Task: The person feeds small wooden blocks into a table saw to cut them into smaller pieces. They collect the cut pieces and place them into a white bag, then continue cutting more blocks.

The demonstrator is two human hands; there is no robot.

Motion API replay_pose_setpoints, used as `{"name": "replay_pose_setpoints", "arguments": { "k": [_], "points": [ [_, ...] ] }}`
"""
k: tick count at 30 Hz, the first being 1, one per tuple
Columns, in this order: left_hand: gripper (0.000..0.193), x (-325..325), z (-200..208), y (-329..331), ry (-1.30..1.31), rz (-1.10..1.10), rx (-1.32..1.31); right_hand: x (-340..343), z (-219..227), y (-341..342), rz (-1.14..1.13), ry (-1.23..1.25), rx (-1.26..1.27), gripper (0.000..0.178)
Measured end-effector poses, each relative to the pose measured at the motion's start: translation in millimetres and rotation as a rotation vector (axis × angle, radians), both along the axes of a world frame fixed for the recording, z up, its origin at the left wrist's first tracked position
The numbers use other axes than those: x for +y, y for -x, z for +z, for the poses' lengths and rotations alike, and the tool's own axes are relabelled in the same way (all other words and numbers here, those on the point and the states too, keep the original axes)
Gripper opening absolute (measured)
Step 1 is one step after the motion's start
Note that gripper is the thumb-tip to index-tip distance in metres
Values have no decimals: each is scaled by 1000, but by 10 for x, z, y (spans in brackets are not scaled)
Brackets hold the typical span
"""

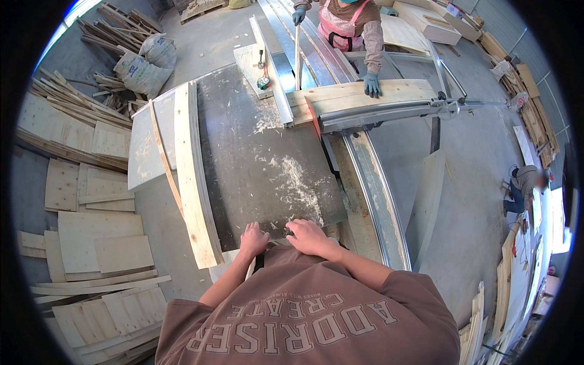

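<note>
At the near edge of a dark sliding-table saw top (243, 146), my left hand (254, 239) rests with its fingers apart, holding nothing. Close to it on the right, my right hand (308, 237) lies on the same edge, fingers loosely spread and empty. Pale sawdust (298, 185) is scattered on the top ahead of both hands. Long pale boards (193, 176) lie stacked along the left side of the saw top. Across the far end, a co-worker's gloved hand (371, 85) presses on a wide wooden board (404, 90).
The co-worker's other gloved hand (298, 16) grips a pale stick (297, 52). A metal fence (272, 73) stands by the board, near a red strip (312, 114). Metal rails (377, 194) run along the right. Plywood sheets (100, 243) lie left; another person (524, 188) crouches far right.
</note>
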State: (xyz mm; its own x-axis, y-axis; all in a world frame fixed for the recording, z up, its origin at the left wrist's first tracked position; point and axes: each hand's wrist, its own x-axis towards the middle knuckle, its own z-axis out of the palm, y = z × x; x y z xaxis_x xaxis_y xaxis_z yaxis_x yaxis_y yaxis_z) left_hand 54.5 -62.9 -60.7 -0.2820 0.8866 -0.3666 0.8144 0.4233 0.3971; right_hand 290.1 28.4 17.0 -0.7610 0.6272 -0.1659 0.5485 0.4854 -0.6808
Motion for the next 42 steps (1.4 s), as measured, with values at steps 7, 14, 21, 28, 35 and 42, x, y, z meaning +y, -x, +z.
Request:
{"name": "replay_pose_setpoints", "arguments": {
  "k": [7, 14, 21, 28, 35, 42],
  "points": [
    [50, 9, 27, -27, -36, 8, -5, -12, -68, -5, -17, -34, 31, 34],
    [66, 34, 34, -34, -42, 16, -27, -5, -142, -21, -36, -77, 30, 34],
    [74, 107, 117, -63, -10, 5, -46, 1, -129, -10, -29, -74, 17, 30],
    [73, 106, 121, -50, 1, 3, -31, 1, -148, 3, -28, -85, 21, 30],
    [69, 114, 124, -55, -26, 1, -28, 8, -190, 1, -48, -73, -1, 30],
    [58, 64, 66, -19, -32, 6, -15, 200, -205, -72, -350, -134, -99, 69]
  ]
}}
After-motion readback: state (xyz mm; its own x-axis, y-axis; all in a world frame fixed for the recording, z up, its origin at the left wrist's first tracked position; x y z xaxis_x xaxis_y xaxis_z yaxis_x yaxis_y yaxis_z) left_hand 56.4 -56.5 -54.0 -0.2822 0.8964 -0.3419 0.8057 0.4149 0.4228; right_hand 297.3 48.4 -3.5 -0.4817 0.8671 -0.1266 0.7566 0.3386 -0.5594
